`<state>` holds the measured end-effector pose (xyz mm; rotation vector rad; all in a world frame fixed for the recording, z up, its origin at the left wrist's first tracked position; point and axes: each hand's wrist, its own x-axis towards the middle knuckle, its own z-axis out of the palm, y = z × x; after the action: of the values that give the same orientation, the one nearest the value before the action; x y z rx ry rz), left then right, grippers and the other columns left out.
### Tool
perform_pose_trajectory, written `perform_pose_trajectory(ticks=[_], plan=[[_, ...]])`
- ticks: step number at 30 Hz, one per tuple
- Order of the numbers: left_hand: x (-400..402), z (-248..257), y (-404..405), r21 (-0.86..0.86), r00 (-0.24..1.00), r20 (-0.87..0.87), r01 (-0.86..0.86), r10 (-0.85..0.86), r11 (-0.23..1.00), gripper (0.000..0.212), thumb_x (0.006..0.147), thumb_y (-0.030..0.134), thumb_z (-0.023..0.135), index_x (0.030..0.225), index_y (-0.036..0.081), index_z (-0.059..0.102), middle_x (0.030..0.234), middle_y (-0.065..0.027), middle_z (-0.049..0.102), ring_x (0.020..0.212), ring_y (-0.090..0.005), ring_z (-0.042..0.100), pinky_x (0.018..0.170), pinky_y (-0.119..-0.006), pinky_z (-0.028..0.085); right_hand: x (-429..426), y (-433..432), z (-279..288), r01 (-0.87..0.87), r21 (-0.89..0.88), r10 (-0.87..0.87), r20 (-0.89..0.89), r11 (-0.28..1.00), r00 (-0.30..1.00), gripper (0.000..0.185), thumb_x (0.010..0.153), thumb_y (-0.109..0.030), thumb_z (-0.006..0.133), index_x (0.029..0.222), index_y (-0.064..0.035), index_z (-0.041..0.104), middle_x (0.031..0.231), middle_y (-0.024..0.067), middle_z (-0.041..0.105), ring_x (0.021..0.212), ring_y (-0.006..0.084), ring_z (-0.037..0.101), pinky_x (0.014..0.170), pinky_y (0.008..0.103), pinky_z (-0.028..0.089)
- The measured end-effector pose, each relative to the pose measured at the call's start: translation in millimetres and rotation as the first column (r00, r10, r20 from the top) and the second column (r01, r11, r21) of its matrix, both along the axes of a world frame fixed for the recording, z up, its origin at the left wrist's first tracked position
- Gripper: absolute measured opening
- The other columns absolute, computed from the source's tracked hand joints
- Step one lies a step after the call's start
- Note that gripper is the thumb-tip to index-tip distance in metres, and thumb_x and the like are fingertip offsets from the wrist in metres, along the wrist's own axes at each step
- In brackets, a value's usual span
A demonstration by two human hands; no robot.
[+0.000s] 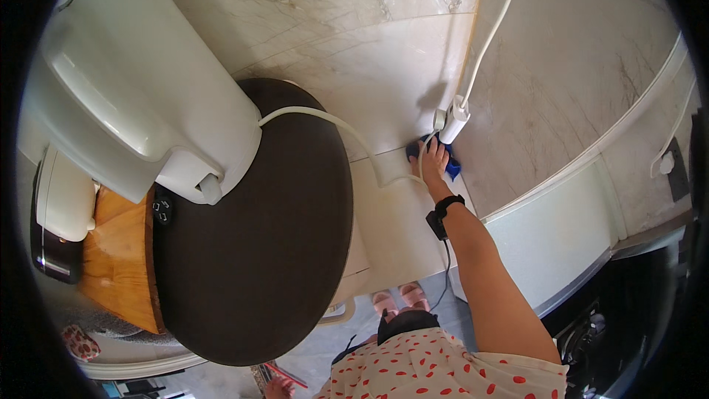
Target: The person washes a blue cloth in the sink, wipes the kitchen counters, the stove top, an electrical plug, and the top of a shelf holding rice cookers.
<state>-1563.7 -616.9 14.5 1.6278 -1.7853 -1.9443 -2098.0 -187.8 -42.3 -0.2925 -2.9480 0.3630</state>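
Note:
My right hand (435, 162) reaches to the corner by the marble-patterned wall, its fingers over a crumpled dark blue cloth (454, 167) on the pale surface. A white cable crosses this hand beside a white power strip (455, 120) with a plug in it. A black band with a dark device (437, 225) and a thin cord is on my right wrist. At the bottom edge, partly cut off, is my left hand (279, 388), next to a thin red stick (288, 375); whether it grips the stick is unclear.
A large white appliance (160, 66) stands at the left on a round dark board (260, 244). Beside it are a wooden board (119, 257) and a cream appliance (65, 194). A wall socket (677, 169) holds a plug at far right.

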Motion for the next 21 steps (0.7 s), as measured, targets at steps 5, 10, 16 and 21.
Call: perform_pose_trajectory(ticks=[5,10,16,21], plan=[[25,7,16,-0.014,1.000,0.001,-0.012,0.012,1.000,0.016,0.086,0.019,0.055,0.093,0.006,0.051,0.081,-0.0096,0.062,0.070,-0.0163,0.062,0.053,-0.024,0.048,26,-43,-2,-0.451,-0.001,0.443,-0.188,0.892,0.876,0.050,0.072,-0.036,0.062,0.118,-0.0177,0.054,0.130,0.0134,0.040,0.117,0.0371,0.037,0.096,0.0519,0.029],[-5,15,27,-0.076,0.983,-0.114,0.135,-0.143,0.988,0.016,0.086,0.019,0.055,0.093,0.006,0.051,0.081,-0.0097,0.062,0.069,-0.0162,0.062,0.053,-0.024,0.049,26,-95,-9,-0.749,0.041,0.729,-0.273,0.661,0.628,0.047,0.076,-0.034,0.058,0.119,-0.0169,0.053,0.130,0.0138,0.042,0.118,0.0368,0.038,0.099,0.0516,0.027],[-8,25,33,-0.140,0.962,-0.170,0.192,-0.214,0.971,0.016,0.087,0.020,0.055,0.093,0.006,0.051,0.081,-0.0097,0.062,0.068,-0.0162,0.062,0.053,-0.024,0.049,90,-88,2,-0.842,0.058,0.831,-0.206,0.537,0.516,0.043,0.075,-0.030,0.059,0.115,-0.0150,0.055,0.129,0.0116,0.043,0.119,0.0341,0.036,0.097,0.0495,0.028],[-62,58,79,-0.037,0.984,-0.106,0.139,-0.143,0.990,0.019,0.088,0.021,0.054,0.098,0.004,0.052,0.083,-0.0097,0.062,0.074,-0.0157,0.062,0.057,-0.023,0.048,175,-52,19,-0.910,0.018,0.900,-0.156,0.415,0.408,0.037,0.077,-0.029,0.057,0.112,-0.0176,0.056,0.129,0.0069,0.043,0.119,0.0309,0.036,0.097,0.0455,0.028]])
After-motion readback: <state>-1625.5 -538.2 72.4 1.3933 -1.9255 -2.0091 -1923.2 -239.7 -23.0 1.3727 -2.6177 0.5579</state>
